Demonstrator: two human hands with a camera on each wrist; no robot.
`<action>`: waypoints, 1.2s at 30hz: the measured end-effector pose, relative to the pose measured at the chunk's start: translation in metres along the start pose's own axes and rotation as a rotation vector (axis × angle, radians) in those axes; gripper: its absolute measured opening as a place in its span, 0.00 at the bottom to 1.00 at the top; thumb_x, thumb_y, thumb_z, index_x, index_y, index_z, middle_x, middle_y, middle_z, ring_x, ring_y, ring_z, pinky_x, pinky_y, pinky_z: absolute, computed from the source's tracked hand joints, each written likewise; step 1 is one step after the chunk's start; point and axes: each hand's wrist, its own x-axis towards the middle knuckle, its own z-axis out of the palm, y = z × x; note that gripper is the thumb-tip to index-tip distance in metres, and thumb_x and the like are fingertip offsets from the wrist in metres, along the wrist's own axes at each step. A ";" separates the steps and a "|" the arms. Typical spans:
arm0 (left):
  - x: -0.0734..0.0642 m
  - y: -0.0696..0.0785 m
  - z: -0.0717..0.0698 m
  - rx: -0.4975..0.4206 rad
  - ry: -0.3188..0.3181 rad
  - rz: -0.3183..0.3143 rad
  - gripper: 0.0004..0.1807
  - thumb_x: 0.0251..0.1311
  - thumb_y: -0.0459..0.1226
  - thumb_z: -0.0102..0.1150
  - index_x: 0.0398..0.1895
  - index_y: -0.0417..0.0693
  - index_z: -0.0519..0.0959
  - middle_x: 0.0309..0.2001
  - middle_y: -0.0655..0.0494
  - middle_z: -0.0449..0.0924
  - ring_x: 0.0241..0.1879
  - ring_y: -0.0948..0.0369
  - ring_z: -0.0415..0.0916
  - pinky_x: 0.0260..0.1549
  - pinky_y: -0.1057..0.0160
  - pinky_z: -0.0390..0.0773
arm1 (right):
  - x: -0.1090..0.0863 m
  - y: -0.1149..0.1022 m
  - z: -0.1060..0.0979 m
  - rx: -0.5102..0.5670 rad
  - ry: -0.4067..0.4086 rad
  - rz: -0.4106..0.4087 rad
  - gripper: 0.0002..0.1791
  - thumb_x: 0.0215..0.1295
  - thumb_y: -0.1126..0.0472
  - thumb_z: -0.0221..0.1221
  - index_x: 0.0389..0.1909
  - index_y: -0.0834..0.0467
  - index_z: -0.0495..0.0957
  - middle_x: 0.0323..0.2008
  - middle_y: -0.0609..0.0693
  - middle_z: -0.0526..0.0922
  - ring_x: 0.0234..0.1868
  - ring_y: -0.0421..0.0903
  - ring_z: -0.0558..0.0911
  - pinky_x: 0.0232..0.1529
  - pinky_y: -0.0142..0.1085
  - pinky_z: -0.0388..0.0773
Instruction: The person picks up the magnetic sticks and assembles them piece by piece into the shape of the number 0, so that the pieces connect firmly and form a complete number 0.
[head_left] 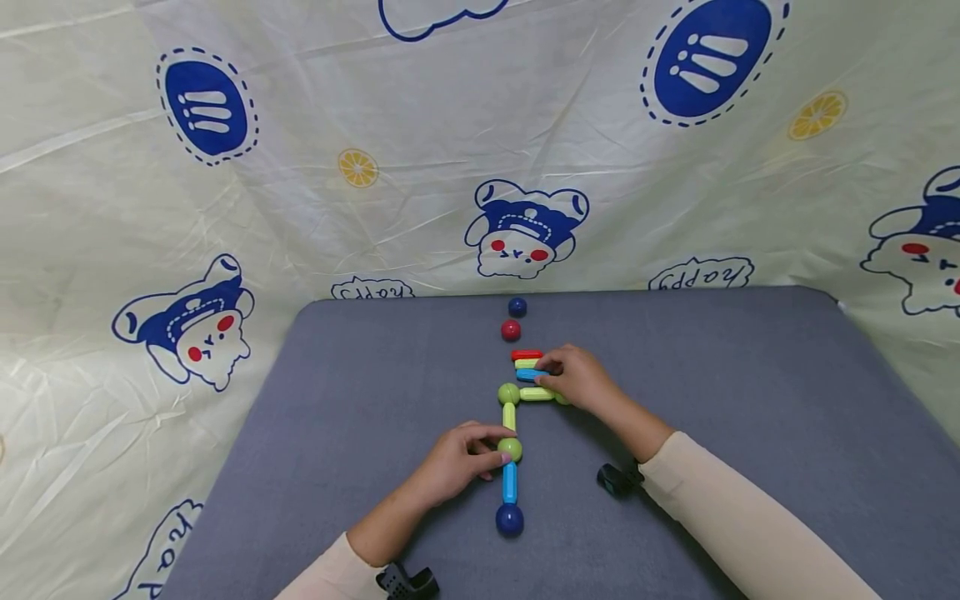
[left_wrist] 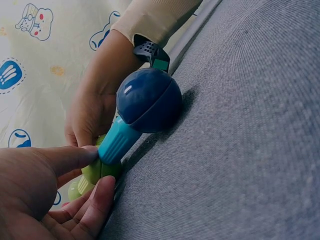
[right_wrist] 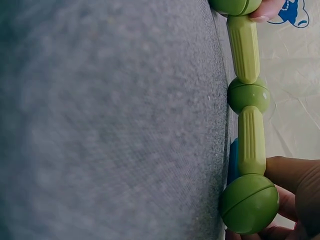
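An L-shaped chain of balls and sticks lies on the table. Its near leg runs from a dark blue ball (head_left: 510, 520) through a light blue stick (head_left: 510, 483) to a green ball (head_left: 511, 451), which my left hand (head_left: 459, 458) pinches between thumb and fingers. Beyond it, a pale green stick (head_left: 509, 415) meets the corner green ball (head_left: 508, 393). From there another pale green stick (right_wrist: 251, 140) leads right to an end green ball (right_wrist: 249, 204). My right hand (head_left: 577, 379), reaching over that end, pinches the right end of a loose blue stick (head_left: 529, 375), partly hidden by the fingers.
Behind the blue stick lie a loose yellow-green stick (head_left: 527, 364) and a red stick (head_left: 527, 355). Farther back are a red ball (head_left: 511, 330) and another dark blue ball (head_left: 517, 307). A printed cloth (head_left: 420, 225) hangs behind the grey table (head_left: 360, 367).
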 end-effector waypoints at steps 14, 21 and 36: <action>0.000 -0.001 0.000 0.004 0.001 0.004 0.16 0.65 0.39 0.67 0.55 0.52 0.85 0.44 0.52 0.78 0.30 0.63 0.80 0.30 0.65 0.84 | 0.002 0.004 -0.004 0.038 -0.035 0.034 0.10 0.67 0.59 0.65 0.45 0.61 0.86 0.43 0.58 0.83 0.43 0.51 0.81 0.45 0.44 0.79; 0.001 -0.001 0.001 0.008 -0.002 0.003 0.16 0.65 0.40 0.67 0.55 0.52 0.85 0.45 0.51 0.78 0.30 0.62 0.80 0.30 0.64 0.84 | -0.011 0.000 -0.016 0.086 -0.023 0.012 0.13 0.68 0.57 0.65 0.48 0.59 0.85 0.47 0.57 0.85 0.47 0.52 0.83 0.49 0.48 0.81; 0.002 0.000 0.002 0.019 0.013 -0.005 0.15 0.64 0.40 0.68 0.54 0.52 0.85 0.45 0.51 0.79 0.29 0.65 0.80 0.29 0.65 0.84 | -0.073 -0.020 -0.025 0.096 -0.082 -0.074 0.07 0.65 0.58 0.68 0.42 0.53 0.86 0.38 0.46 0.84 0.37 0.40 0.79 0.37 0.33 0.77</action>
